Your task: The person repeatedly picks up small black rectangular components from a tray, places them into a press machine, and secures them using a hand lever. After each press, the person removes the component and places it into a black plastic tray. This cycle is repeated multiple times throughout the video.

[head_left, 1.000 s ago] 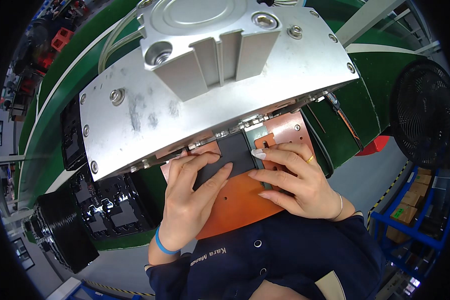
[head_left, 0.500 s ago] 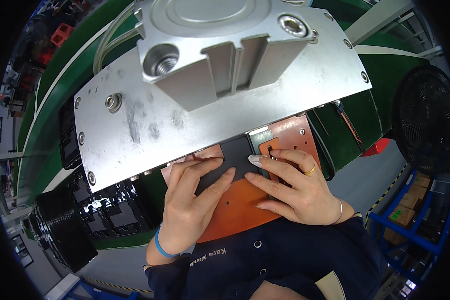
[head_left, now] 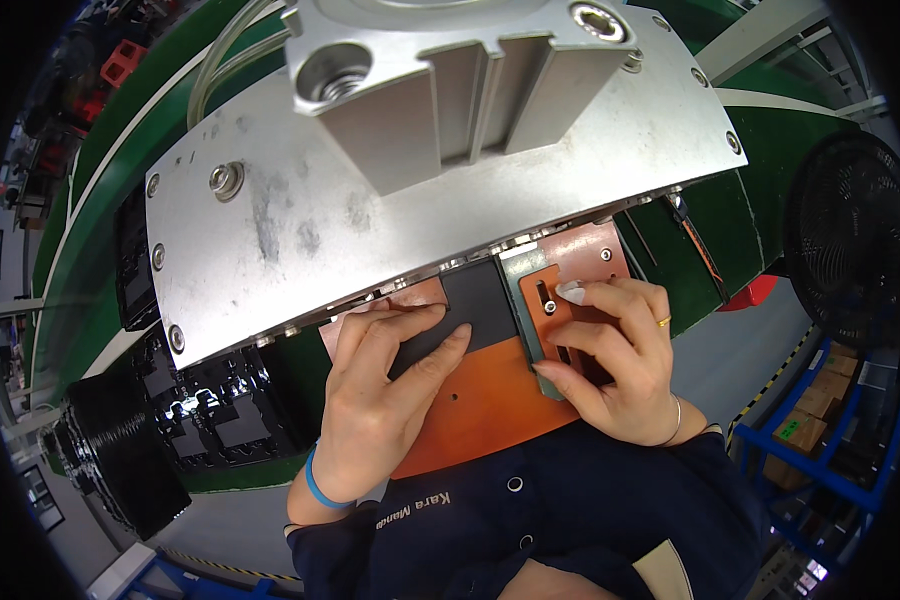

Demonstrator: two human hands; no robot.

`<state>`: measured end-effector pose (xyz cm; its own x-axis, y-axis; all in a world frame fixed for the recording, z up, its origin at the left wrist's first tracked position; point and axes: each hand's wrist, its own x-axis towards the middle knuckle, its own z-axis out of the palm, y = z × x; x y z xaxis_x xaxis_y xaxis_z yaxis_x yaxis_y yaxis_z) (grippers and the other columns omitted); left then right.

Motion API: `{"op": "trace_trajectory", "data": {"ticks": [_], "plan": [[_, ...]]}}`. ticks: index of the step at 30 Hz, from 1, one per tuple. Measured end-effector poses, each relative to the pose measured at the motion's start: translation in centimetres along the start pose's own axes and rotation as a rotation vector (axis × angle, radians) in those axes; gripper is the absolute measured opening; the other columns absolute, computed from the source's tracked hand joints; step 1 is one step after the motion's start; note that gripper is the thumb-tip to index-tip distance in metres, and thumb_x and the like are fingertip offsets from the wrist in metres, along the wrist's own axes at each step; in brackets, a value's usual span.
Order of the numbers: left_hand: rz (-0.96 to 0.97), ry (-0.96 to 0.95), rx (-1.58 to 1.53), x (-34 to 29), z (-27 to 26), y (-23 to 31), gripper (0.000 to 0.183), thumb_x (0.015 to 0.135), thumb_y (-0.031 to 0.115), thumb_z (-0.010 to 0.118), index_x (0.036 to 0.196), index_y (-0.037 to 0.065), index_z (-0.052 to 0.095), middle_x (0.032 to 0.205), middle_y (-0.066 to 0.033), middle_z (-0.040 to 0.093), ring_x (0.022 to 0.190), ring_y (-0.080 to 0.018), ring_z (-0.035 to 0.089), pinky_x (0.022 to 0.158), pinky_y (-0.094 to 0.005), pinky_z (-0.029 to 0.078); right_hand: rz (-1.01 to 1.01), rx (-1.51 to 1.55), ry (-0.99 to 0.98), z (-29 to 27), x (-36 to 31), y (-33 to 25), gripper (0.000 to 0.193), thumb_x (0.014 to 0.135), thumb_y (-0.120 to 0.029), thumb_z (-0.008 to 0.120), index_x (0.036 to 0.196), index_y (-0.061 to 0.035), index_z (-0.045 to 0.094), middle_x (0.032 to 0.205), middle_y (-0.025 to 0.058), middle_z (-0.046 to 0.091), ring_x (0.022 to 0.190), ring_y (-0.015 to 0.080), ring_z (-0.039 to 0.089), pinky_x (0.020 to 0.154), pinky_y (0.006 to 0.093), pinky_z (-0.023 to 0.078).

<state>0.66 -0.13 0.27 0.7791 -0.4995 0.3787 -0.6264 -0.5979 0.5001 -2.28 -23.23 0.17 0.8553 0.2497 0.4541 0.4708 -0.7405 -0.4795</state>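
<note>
A flat dark grey piece (head_left: 475, 300) lies on an orange plate (head_left: 470, 405), its far end running under the metal press. My left hand (head_left: 375, 385) rests on the grey piece's left side, forefinger and thumb apart, the other fingers curled. A slotted orange bracket (head_left: 540, 305) with a screw in its slot stands along the right edge of the grey piece. My right hand (head_left: 615, 360) touches that bracket with its fingers spread; one fingertip wears a white cover. Part of the bracket is hidden beneath this hand.
The large metal press plate (head_left: 450, 200) with an aluminium cylinder block (head_left: 470, 100) overhangs the work. Glossy black wrapped parts (head_left: 220, 430) stand at left. A cutter knife (head_left: 698, 240) lies at right on the green table (head_left: 715, 290), near a black fan (head_left: 845, 240).
My right hand has moved right, off the grey piece and onto the slotted bracket. The left hand stays nearly in place. A wider gap shows beneath the press plate's front edge.
</note>
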Motion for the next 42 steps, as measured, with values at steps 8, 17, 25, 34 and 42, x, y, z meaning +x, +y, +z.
{"op": "trace_trajectory", "data": {"ticks": [8,17,25,34,42], "plan": [[-0.02,0.0,-0.017,-0.02,0.0,0.02,0.035,0.068,0.003,0.074,0.103,0.007,0.075,0.105,-0.0118,0.065,0.092,-0.027,0.057,0.084,-0.0352,0.049,-0.004,-0.016,-0.067,-0.08,0.05,-0.25,0.037,0.067,-0.023,0.081,0.1,-0.0097,0.07,0.122,0.0097,0.057,0.106,0.0282,0.051,0.087,0.0369,0.042],[-0.02,-0.011,-0.027,-0.05,-0.09,-0.08,0.037,0.066,0.003,0.074,0.103,0.007,0.075,0.106,-0.0123,0.065,0.093,-0.0271,0.057,0.087,-0.0356,0.05,-0.056,-0.008,-0.184,-0.18,-0.06,-0.24,0.045,0.068,-0.03,0.081,0.108,-0.0137,0.069,0.132,0.0116,0.052,0.113,0.0287,0.048,0.092,0.0393,0.041],[-0.024,-0.019,-0.024,-0.14,-0.08,-0.09,0.039,0.064,0.002,0.073,0.103,0.007,0.075,0.107,-0.0122,0.065,0.093,-0.0269,0.058,0.088,-0.0358,0.05,-0.073,-0.104,-0.224,0.26,0.02,-0.54,0.047,0.069,-0.04,0.078,0.11,-0.0171,0.071,0.13,0.01,0.053,0.117,0.0277,0.047,0.097,0.0434,0.038],[-0.026,-0.014,-0.008,-0.21,0.0,0.2,0.038,0.065,0.001,0.073,0.103,0.007,0.075,0.107,-0.0113,0.064,0.095,-0.0268,0.057,0.088,-0.0358,0.049,-0.108,-0.149,-0.195,0.27,0.27,-0.86,0.047,0.068,-0.037,0.077,0.108,-0.0143,0.07,0.124,0.0084,0.056,0.115,0.0258,0.05,0.097,0.0426,0.04],[-0.052,-0.036,0.027,-0.35,0.2,0.62,0.039,0.073,-0.002,0.071,0.111,0.008,0.069,0.11,-0.0112,0.058,0.101,-0.0298,0.054,0.099,-0.0487,0.041,-0.111,0.005,-0.148,-0.15,0.36,-0.22,0.046,0.069,-0.027,0.079,0.111,-0.0099,0.07,0.119,0.0101,0.058,0.107,0.0275,0.053,0.09,0.0397,0.043]]}}
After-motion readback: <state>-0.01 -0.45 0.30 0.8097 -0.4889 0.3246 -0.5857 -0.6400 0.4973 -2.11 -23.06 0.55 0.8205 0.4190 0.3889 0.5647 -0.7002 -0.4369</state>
